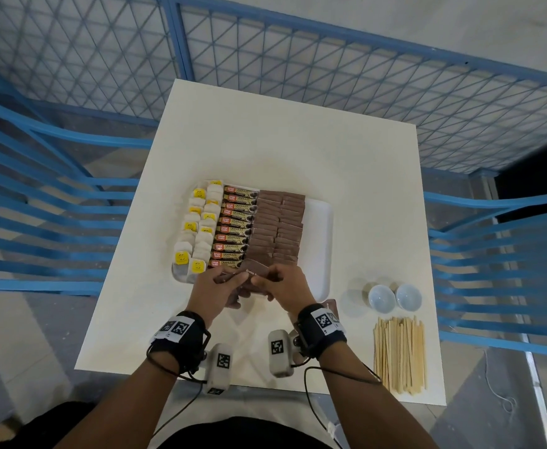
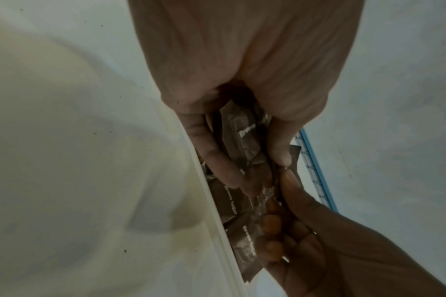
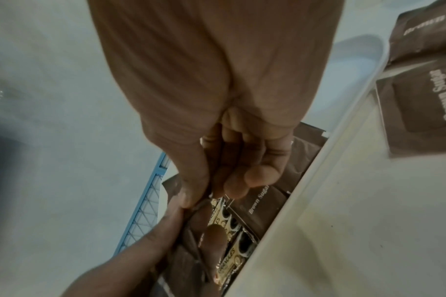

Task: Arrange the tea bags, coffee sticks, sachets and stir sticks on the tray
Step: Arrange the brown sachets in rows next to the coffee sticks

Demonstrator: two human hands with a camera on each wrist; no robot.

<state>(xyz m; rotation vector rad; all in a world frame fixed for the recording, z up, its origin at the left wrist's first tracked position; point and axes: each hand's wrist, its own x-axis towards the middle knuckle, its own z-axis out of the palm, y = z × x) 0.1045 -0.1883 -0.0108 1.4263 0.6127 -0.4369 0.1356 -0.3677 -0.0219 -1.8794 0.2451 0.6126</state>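
A white tray [image 1: 318, 241] lies mid-table. On it, from left to right, lie rows of tea bags [image 1: 197, 231], coffee sticks [image 1: 235, 228] and brown sugar sachets [image 1: 278, 228]. Both hands meet over the tray's near edge. My left hand [image 1: 233, 282] grips a small bunch of brown sugar sachets [image 2: 242, 136]. My right hand [image 1: 267, 281] pinches one sachet [image 1: 252, 266] of that bunch between thumb and fingers [image 3: 232, 180]. Wooden stir sticks [image 1: 400, 354] lie in a pile on the table at the near right.
Two small white bowls [image 1: 381, 298] stand right of the tray, beyond the stir sticks. A few loose sachets [image 3: 425, 112] lie on the table by my right wrist. The tray's right strip is bare. Blue mesh fencing [image 1: 330, 76] surrounds the table.
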